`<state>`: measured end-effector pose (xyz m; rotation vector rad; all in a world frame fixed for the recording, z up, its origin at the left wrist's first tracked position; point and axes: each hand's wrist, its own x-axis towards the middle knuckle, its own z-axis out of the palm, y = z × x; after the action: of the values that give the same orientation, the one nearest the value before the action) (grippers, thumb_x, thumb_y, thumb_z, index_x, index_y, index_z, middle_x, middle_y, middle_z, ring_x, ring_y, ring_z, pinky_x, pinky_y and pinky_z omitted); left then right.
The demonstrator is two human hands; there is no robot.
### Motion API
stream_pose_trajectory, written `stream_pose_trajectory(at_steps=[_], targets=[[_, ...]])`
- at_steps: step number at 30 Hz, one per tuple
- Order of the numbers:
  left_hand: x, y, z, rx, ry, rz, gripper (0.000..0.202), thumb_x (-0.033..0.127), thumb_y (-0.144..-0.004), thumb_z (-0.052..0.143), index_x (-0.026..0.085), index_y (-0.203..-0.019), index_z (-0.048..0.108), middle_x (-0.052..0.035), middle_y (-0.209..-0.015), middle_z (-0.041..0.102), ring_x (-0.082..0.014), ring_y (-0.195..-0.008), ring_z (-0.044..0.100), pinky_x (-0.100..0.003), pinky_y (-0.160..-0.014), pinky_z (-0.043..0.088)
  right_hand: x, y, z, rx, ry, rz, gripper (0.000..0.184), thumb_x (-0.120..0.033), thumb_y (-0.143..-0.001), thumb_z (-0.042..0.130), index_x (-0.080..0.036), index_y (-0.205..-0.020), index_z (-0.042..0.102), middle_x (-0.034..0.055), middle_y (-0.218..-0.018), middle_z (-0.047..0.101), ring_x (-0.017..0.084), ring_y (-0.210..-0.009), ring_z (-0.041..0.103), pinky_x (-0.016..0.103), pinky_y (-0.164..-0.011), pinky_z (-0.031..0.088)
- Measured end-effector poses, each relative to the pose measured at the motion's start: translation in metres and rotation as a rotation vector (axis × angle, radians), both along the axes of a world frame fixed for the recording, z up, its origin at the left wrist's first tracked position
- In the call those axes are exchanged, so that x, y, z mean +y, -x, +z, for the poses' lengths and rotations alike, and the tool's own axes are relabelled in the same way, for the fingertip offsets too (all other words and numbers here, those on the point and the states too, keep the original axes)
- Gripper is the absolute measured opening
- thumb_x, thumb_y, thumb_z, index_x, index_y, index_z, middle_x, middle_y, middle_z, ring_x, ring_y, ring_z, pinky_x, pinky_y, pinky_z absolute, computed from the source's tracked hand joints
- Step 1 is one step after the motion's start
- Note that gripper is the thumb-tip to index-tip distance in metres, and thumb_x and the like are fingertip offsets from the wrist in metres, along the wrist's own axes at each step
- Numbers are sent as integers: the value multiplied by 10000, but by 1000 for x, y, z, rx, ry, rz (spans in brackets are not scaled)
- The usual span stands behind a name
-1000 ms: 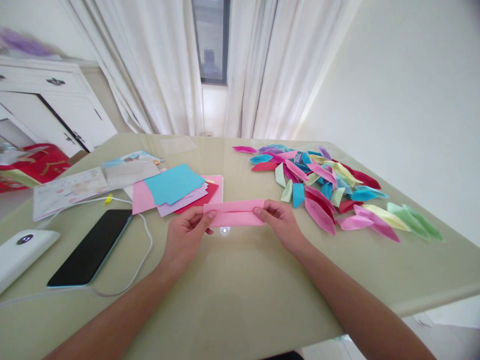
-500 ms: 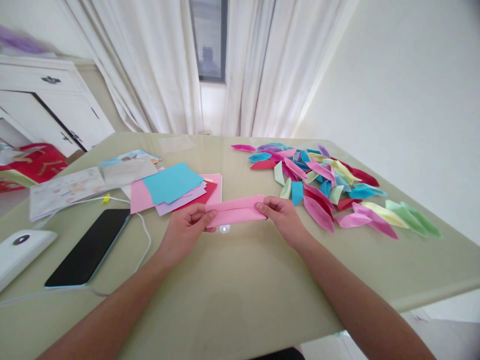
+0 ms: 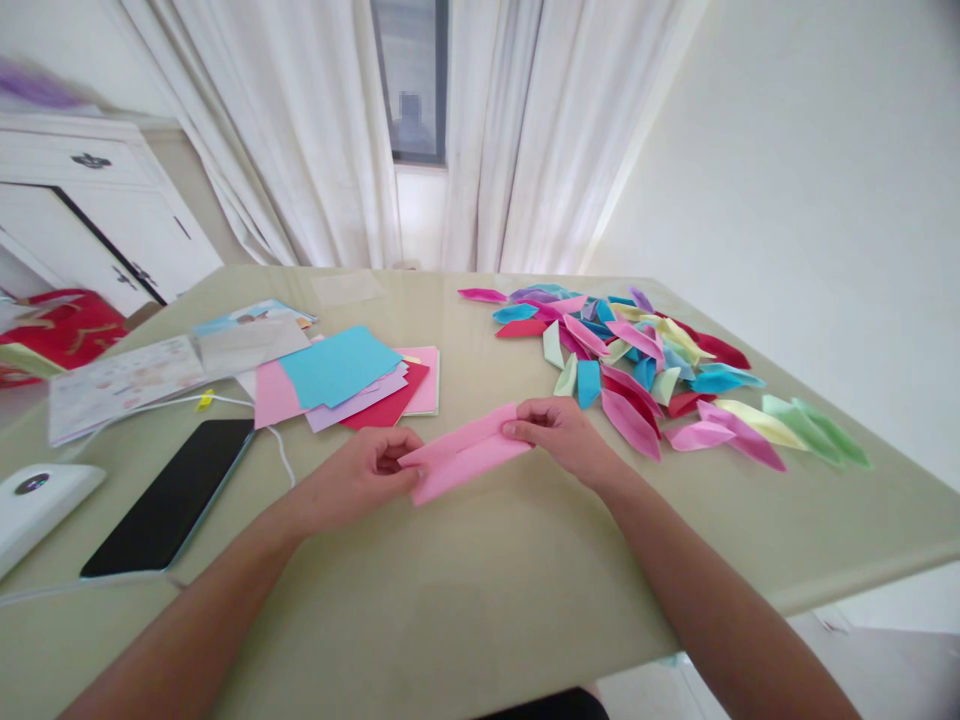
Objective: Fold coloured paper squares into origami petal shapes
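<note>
A strip of folded pink paper (image 3: 466, 455) is stretched between my two hands above the table, with a lengthwise fold line along it. My left hand (image 3: 371, 475) pinches its left end, the thumb in front and the other fingers curled behind. At the right end, my right hand (image 3: 559, 435) grips the paper's upper corner between thumb and fingers. The strip slants, its left end lower and nearer to me. Behind my left hand lies a stack of coloured paper sheets (image 3: 341, 365) in blue, lilac, red and pink.
Many folded paper pieces (image 3: 630, 345) are heaped at the back right of the table (image 3: 420, 620). On the left are a black-screened phone (image 3: 171, 497), a white device (image 3: 49, 510), a white cable (image 3: 287, 460) and printed sheets (image 3: 127, 385). Curtains (image 3: 315, 130) hang behind.
The pink paper has tilted, its left end dropping toward me with my left hand. My right hand stays almost in place. The view has shifted slightly.
</note>
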<state>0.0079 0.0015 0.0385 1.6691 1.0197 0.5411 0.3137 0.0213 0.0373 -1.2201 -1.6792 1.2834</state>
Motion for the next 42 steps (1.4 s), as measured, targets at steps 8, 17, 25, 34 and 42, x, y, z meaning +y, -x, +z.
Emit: stream_pose_trajectory(at_steps=[8, 17, 25, 34, 42], targets=[[-13, -8, -1, 19, 133, -195, 193, 358, -923, 660, 177, -858, 677, -5, -814, 645, -184, -744, 607, -244, -604, 371, -5, 4, 2, 27, 131, 114, 317, -472, -793, 857, -166, -783, 775, -10, -707, 647, 126, -651, 524, 254, -590, 346], [-11, -9, -1, -128, 302, -198, 214, 395, -905, 728, 181, -905, 735, -9, -830, 669, -164, -734, 576, -239, -612, 347, -2, 0, 4, -16, 98, 106, 341, -499, -788, 858, -170, -755, 776, -19, -674, 614, 123, -636, 499, 259, -576, 313], [-9, -10, 0, -118, 259, -158, 387, 539, -982, 612, 184, -885, 730, -7, -795, 642, -154, -703, 527, -260, -628, 328, -2, -1, 4, -30, 104, 113, 319, -480, -792, 855, -169, -777, 785, -5, -719, 651, 134, -672, 527, 263, -602, 348], [-13, -15, -2, -142, 293, -216, 282, 444, -933, 699, 165, -964, 724, -5, -827, 618, -146, -712, 527, -255, -608, 317, -2, 2, 5, -39, 129, 141, 334, -472, -797, 852, -154, -758, 758, -10, -712, 629, 127, -669, 511, 258, -602, 342], [-15, -20, -5, -83, 136, -114, 237, 388, -892, 700, 174, -796, 671, 21, -720, 565, -140, -651, 510, -258, -572, 307, -3, 4, -4, 81, 113, 98, 471, -615, -918, 701, -171, -760, 713, -14, -690, 563, 133, -656, 499, 264, -618, 380]])
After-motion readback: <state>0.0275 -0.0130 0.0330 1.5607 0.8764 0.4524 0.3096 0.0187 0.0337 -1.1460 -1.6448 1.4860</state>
